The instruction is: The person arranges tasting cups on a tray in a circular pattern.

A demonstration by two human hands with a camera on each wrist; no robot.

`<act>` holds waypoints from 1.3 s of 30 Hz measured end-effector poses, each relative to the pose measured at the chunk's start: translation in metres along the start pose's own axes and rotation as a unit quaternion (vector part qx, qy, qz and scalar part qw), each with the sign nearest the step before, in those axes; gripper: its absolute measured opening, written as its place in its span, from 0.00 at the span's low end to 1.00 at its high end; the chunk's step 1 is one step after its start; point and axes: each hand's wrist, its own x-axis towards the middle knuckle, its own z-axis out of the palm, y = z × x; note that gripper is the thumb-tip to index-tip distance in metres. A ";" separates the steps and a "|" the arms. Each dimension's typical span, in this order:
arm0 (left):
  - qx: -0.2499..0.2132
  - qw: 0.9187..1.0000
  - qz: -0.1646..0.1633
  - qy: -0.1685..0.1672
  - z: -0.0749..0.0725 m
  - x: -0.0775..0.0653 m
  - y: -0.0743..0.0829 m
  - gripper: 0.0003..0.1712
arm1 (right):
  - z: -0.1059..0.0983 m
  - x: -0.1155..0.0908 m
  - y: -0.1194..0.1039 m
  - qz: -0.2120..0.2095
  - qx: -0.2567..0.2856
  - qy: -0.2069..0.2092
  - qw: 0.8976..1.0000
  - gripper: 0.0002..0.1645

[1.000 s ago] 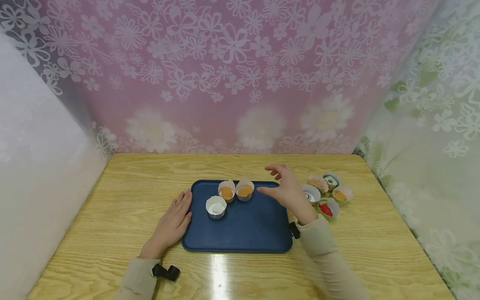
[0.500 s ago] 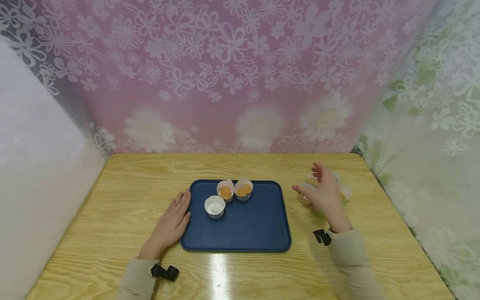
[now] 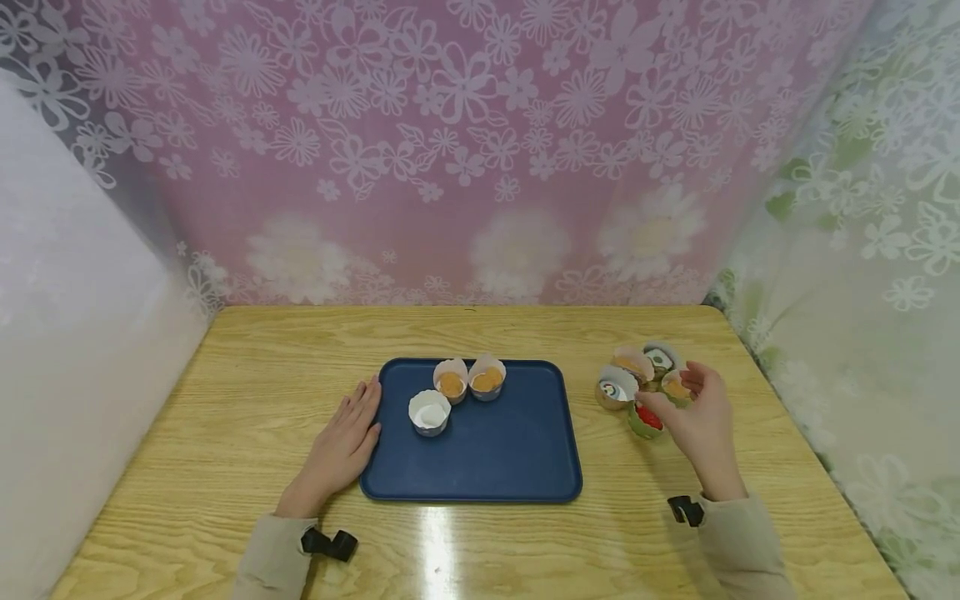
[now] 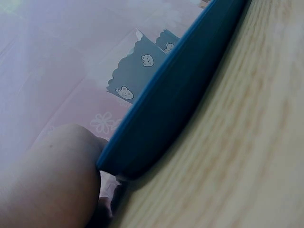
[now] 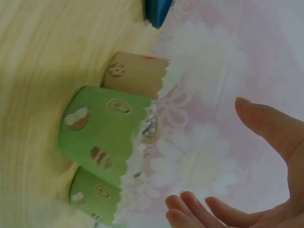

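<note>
My left hand point(image 3: 341, 442) lies flat along the left edge of a dark blue tray point(image 3: 495, 458). Over the table on the right, my right hand point(image 3: 703, 421) hovers beside a green paper baking cup point(image 3: 645, 423) with something red in it. In the right wrist view, thumb and fingers stand well apart, not touching that green cup point(image 5: 102, 130). On the tray are two paper cups with orange-brown contents, a left cup point(image 3: 451, 383) and a right cup point(image 3: 487, 380). A white-lined paper cup point(image 3: 430, 414) stands in front of them.
Around the green cup cluster several other paper cups: a brown one point(image 3: 615, 392) nearest the tray, a pinkish one point(image 3: 634, 362), a grey one point(image 3: 660, 357) at the back, and a cup with orange contents point(image 3: 677, 387). Patterned curtains point(image 3: 480, 167) enclose the wooden table point(image 3: 285, 350).
My right hand has moved from above the tray's right side rightward, past the cup cluster, to the right of the green cup. The left hand and the tray's cups have stayed put.
</note>
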 end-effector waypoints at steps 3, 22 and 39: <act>-0.001 1.000 -0.001 -0.002 0.000 0.000 0.000 0.36 | -0.004 -0.004 0.007 0.023 -0.010 -0.015 1.000 0.57; 0.000 1.000 0.000 0.001 -0.002 -0.001 0.002 0.35 | -0.002 -0.005 0.033 0.069 -0.136 -0.115 0.982 0.59; 0.001 1.000 0.001 0.000 0.000 -0.001 0.002 0.35 | 0.004 0.005 0.039 0.057 -0.161 -0.122 0.978 0.57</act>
